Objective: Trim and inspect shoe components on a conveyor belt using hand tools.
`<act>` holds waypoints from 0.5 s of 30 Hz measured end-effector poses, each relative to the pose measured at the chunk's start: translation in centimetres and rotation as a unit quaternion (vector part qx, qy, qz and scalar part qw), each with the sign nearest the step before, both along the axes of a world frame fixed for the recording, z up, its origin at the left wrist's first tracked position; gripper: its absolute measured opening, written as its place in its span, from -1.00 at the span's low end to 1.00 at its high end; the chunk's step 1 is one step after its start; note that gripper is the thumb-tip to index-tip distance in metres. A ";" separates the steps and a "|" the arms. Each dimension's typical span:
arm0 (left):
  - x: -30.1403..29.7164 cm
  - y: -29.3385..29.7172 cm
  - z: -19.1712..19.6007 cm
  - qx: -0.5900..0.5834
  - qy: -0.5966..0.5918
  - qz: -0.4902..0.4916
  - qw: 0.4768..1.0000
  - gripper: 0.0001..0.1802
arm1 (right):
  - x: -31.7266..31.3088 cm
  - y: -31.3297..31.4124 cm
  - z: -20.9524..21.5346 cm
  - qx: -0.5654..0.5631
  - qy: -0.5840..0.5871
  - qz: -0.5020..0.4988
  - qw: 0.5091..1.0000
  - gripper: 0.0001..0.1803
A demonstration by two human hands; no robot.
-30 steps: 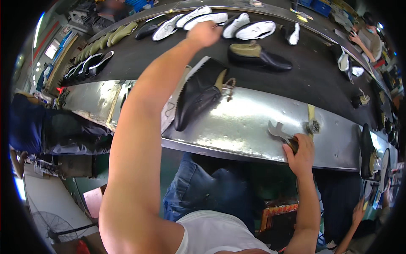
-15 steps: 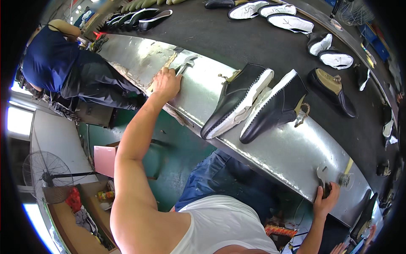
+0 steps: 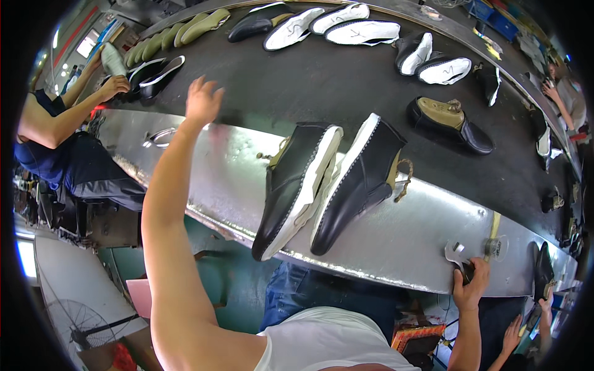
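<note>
My left hand (image 3: pixel 204 104) is raised over the border of the metal ledge and the dark belt, fingers spread and holding nothing. At the right of the ledge, my right hand (image 3: pixel 472 283) is closed on a wrench-like metal tool (image 3: pixel 456 253), its notched silver head standing out past my fingers. Between my hands, a black shoe (image 3: pixel 289 185) and a second black shoe (image 3: pixel 356 185) lean together, white soles facing each other and toes toward me. Neither hand touches them. Another metal tool (image 3: pixel 159 137) lies on the ledge left of my left forearm.
The metal ledge (image 3: pixel 396 241) borders a dark belt (image 3: pixel 297 93) bearing white-soled shoes (image 3: pixel 362 33), a black-and-tan shoe (image 3: pixel 448 125) and green shoe forms (image 3: pixel 201 28). A co-worker (image 3: pixel 46 139) at left handles a pale green form (image 3: pixel 113 59). Beside my right hand stands a clear round container (image 3: pixel 496 247).
My left hand has come off the metal tool on the ledge and risen toward the belt, its fingers opening. My right hand keeps its hold. The whole view has shifted.
</note>
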State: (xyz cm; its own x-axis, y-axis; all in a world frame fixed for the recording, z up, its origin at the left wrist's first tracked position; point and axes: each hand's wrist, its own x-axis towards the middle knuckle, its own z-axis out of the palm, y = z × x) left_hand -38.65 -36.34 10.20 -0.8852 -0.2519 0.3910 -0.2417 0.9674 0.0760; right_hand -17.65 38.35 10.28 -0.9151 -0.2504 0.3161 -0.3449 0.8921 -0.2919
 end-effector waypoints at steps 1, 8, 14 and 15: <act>-2.6 2.4 -0.2 0.026 -0.004 -0.024 0.999 -0.54 | 0.0 0.0 0.0 0.003 0.001 -0.006 1.000 -0.54; -19.2 6.5 -3.0 0.233 0.008 -0.009 0.972 -0.33 | -0.7 -0.3 0.1 -0.011 -0.019 0.014 1.000 -0.52; -25.6 11.3 -1.2 0.347 -0.039 0.091 0.933 -0.13 | -0.7 -0.1 1.2 0.004 -0.058 -0.010 0.998 -0.51; -26.8 10.9 -1.1 0.344 -0.040 0.088 0.934 -0.13 | -0.9 -0.2 1.3 0.010 -0.053 -0.004 0.999 -0.51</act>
State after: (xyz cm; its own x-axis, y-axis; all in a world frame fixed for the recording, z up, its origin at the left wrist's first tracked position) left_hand -65.41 -25.39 9.14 -0.8256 -0.5639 0.0183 -0.4239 0.6415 0.6394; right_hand -18.54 38.12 11.62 -0.9452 -0.2483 0.2121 -0.3058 0.9010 -0.3077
